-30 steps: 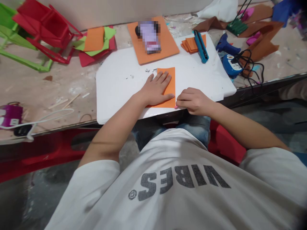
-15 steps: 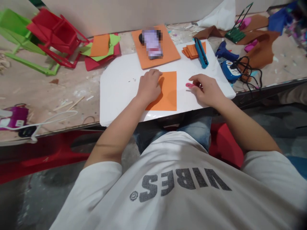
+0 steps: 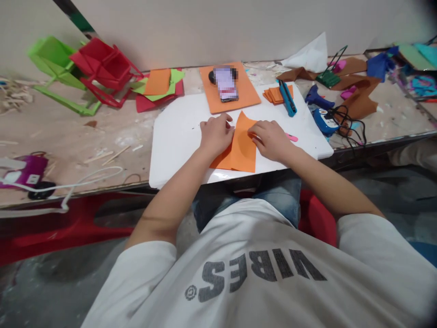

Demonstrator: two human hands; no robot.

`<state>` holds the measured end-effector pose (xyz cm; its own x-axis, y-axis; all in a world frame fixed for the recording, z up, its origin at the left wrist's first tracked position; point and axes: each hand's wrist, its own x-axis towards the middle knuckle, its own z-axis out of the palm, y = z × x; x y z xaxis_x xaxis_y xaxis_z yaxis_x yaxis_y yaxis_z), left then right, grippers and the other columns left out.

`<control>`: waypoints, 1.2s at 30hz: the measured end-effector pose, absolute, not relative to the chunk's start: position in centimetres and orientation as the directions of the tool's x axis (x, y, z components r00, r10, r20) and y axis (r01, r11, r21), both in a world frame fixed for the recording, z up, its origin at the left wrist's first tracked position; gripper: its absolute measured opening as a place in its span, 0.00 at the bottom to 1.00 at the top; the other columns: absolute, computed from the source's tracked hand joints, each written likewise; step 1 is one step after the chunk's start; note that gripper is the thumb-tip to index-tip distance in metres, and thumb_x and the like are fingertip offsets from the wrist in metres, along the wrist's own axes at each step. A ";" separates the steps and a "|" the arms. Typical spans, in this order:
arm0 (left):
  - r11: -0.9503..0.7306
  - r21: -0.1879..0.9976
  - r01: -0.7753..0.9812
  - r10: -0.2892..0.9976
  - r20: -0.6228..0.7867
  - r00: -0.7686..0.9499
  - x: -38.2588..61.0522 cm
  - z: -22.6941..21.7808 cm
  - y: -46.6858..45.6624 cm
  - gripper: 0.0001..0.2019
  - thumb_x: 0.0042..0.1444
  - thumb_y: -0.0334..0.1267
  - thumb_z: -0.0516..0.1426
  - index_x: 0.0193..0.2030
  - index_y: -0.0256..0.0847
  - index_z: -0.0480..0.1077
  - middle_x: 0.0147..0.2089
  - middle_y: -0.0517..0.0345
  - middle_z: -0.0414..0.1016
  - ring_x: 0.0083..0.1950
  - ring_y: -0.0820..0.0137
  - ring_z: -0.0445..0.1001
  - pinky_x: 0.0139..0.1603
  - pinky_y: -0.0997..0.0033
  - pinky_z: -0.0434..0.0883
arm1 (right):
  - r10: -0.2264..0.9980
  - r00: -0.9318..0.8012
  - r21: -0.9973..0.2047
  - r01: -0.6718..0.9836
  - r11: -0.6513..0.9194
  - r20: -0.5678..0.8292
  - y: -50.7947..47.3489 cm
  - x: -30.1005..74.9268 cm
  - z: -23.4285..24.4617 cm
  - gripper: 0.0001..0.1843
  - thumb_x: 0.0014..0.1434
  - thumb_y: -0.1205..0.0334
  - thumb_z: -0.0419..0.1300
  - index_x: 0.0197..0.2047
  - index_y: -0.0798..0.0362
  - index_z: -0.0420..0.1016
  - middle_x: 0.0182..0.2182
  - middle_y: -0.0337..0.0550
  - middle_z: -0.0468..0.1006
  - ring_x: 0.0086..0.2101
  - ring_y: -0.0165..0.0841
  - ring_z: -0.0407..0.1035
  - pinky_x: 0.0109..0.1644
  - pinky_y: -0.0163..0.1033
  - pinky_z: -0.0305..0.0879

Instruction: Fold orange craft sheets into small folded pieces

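An orange craft sheet [image 3: 244,150] lies on the white board [image 3: 174,141] in front of me, with a lengthwise crease and its right part tilted up. My right hand [image 3: 272,141] grips that part's right edge between thumb and fingers. On the left part rests my left hand [image 3: 215,135], fingers curled around the sheet near the crease; its fingertips are partly hidden. A small pink tool [image 3: 292,137] lies on the board just beyond my right hand. Past it are a blue box cutter [image 3: 287,98] and a small stack of orange pieces [image 3: 272,95].
At the back, a phone [image 3: 226,84] lies on an orange board [image 3: 210,102]. Red [image 3: 102,66] and green [image 3: 56,61] folded models stand left, beside stacked coloured sheets [image 3: 158,83]. A blue glue gun [image 3: 319,97] and cabled blue device [image 3: 326,122] lie right. A purple device [image 3: 29,171] sits front left.
My right hand has let go of the pink tool, moved left and taken the orange sheet's right edge. The flat sheet is now creased and partly raised. The view has shifted slightly.
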<state>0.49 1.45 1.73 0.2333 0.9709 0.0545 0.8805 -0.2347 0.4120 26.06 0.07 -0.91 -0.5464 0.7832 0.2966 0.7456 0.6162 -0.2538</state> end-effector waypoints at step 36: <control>-0.348 0.518 0.781 0.926 0.320 0.200 -4.8 8.9 -10.0 0.12 0.78 0.51 0.60 0.57 0.51 0.82 0.47 0.55 0.90 0.48 0.58 0.87 0.49 0.58 0.84 | 0.892 -0.322 -0.892 0.218 0.397 0.318 -4.8 27.5 3.6 0.39 0.70 0.34 0.73 0.76 0.39 0.70 0.41 0.38 0.87 0.37 0.42 0.84 0.43 0.51 0.83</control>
<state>-4.81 -9.96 8.89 0.2001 0.9260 0.3202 0.7812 -0.3481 0.5183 27.46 -4.76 3.62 -0.3218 0.8918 0.3181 0.2182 0.3968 -0.8916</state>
